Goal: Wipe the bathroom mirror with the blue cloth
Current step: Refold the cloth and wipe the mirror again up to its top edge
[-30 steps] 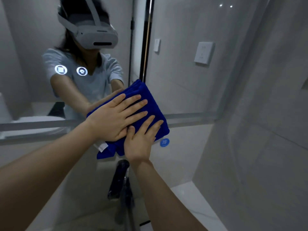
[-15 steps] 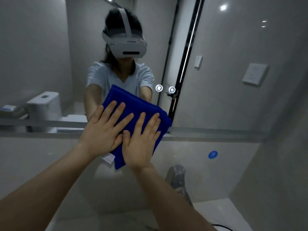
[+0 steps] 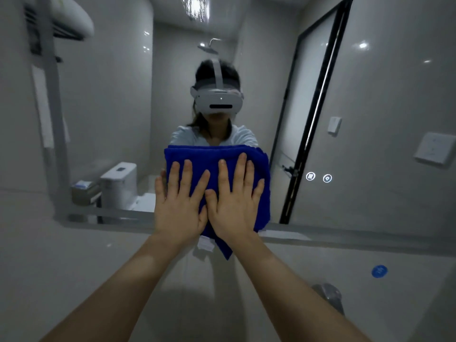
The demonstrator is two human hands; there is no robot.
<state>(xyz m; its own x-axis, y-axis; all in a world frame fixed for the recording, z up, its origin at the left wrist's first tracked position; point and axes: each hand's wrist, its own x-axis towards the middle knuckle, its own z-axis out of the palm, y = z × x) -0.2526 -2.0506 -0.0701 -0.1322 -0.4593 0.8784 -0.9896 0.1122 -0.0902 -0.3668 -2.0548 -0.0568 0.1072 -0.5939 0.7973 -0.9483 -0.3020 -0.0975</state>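
While both palms lie flat on it, the folded royal-blue terry cloth (image 3: 217, 159) is pinned against the large wall-mounted bathroom mirror (image 3: 370, 95). It sits low on the glass, and its bottom corner hangs past the mirror's lower edge onto the pale wall. The left hand (image 3: 179, 208) presses the cloth's left half with fingers straight and spread, the little finger lying just past the cloth's left edge. The right hand (image 3: 235, 206) presses the right half the same way, and its thumb touches the left hand's thumb. Neither hand curls round the fabric; both are opened out flat. A small white fabric label (image 3: 206, 243) hangs from the cloth at about six o'clock, between the two wrists. Taking the cloth as the middle of the dial, the reflected white headset with its top strap (image 3: 218, 102) sits at twelve o'clock. Two small glowing round icons (image 3: 310, 176) show in the glass at three o'clock, just beside the reflected black door frame (image 3: 308, 119), which rises toward one o'clock. A white square wall switch plate (image 3: 434, 148) lies further out at three o'clock. At nine o'clock the glass shows a white toilet cistern (image 3: 118, 183). A round blue sticker (image 3: 379, 271) is on the wall at four o'clock, with a grey metal tap (image 3: 329, 297) near it at five o'clock.
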